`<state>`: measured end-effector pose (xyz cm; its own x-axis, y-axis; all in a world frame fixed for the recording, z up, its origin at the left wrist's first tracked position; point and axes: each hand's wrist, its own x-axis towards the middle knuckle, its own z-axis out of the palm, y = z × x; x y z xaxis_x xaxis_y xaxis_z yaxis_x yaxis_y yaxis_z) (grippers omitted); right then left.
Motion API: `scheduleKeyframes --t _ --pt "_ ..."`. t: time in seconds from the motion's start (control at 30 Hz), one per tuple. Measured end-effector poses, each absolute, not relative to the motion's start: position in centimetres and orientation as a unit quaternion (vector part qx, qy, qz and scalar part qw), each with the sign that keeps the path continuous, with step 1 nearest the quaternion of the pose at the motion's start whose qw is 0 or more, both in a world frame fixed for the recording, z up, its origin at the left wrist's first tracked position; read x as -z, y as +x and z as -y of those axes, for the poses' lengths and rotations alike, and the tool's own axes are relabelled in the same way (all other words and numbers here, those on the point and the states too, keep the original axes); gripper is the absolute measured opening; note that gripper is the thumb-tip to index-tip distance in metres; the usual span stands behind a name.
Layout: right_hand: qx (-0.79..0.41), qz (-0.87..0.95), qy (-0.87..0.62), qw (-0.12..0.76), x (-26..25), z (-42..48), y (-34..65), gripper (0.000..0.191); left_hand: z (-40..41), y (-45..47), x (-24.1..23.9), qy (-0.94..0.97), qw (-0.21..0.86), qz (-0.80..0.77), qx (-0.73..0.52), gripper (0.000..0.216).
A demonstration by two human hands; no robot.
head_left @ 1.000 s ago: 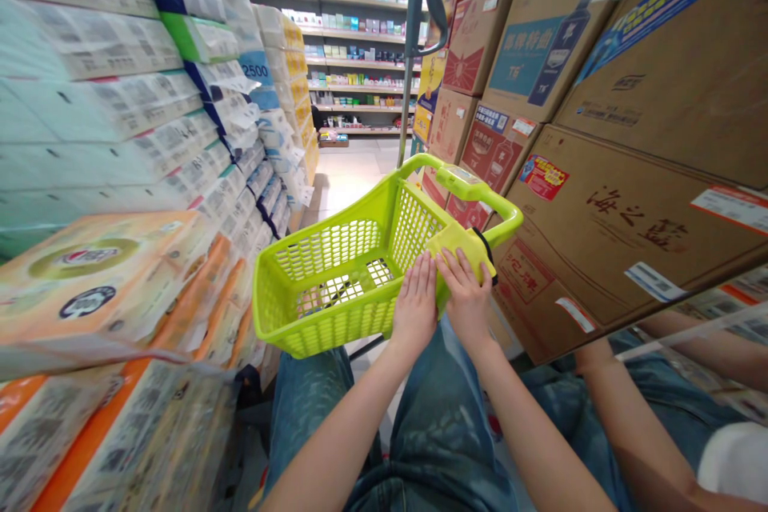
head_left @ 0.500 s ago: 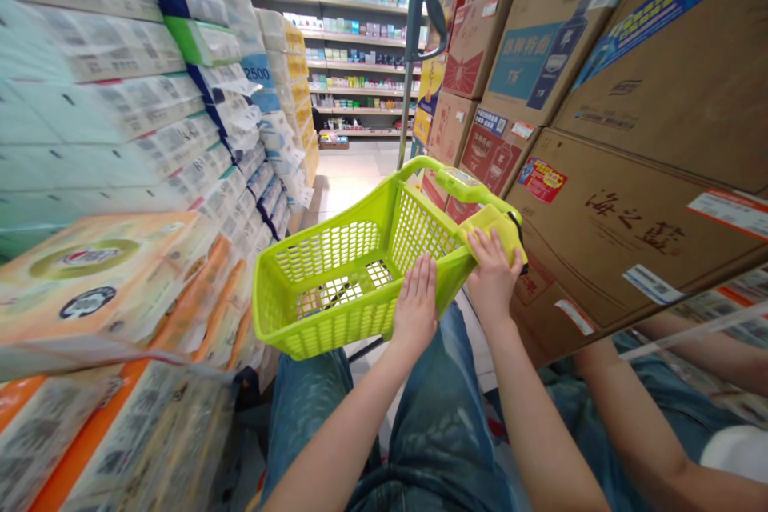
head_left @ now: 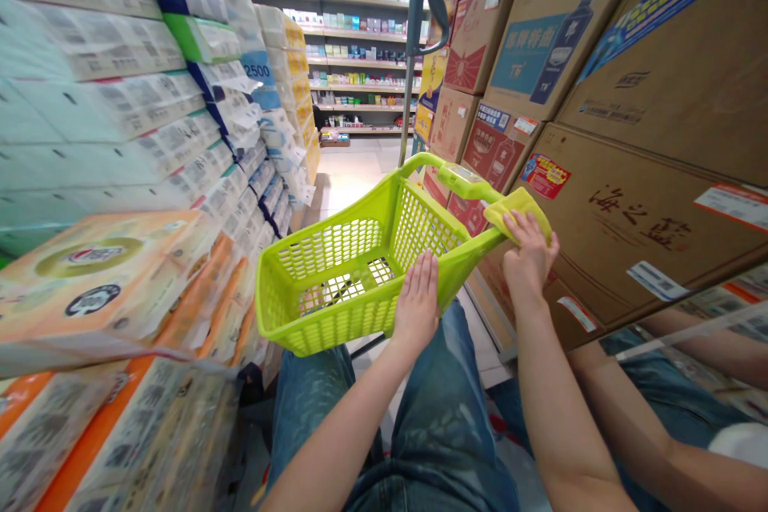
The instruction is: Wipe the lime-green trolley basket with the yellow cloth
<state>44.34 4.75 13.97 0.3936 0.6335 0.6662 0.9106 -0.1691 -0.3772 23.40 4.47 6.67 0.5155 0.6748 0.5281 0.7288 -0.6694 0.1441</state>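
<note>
A lime-green plastic shopping basket (head_left: 336, 272) rests on my lap, its mesh floor bare. My left hand (head_left: 416, 300) lies flat against the basket's near wall, fingers straight and together. My right hand (head_left: 528, 256) is closed on the basket's yellow-green pull handle (head_left: 517, 208), which sticks out to the right towards the cardboard boxes. The basket's carrying handle (head_left: 462, 180) arches over the far end.
Stacked tissue packs (head_left: 120, 176) wall the left side; brown cardboard cartons (head_left: 606, 120) wall the right. A grey upright pole with a black grip (head_left: 420, 24) stands ahead. Stocked shelves (head_left: 354, 56) cross the aisle's end. Another person's arms and jeans (head_left: 660, 408) are at lower right.
My right hand has drawn the pull handle out from the basket's near wall, up and to the right. My left hand stayed flat on the wall.
</note>
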Motion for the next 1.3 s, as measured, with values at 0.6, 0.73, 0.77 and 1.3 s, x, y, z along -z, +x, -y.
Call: scheduleKeyframes --t 0.6,0.73,0.77,1.3 --pt "0.198 0.605 -0.689 0.346 -12.0 -2.7 40.4 0.062 -4.5 23.2 -6.5 -0.871 0.054 0.399 0.281 0.089" --pt "0.196 0.497 -0.745 0.398 -13.9 -4.7 44.8 0.065 -4.6 23.3 -6.5 -0.87 0.057 0.404 0.279 0.09" --pt "0.197 0.489 -0.751 0.398 -14.0 -5.0 44.9 0.067 -4.6 23.4 -6.5 -0.868 0.057 0.406 0.28 0.09" --pt "0.208 0.667 -0.653 0.292 -9.9 -1.5 37.0 0.065 -4.5 23.4 -6.6 -0.868 0.067 0.412 0.271 0.085"
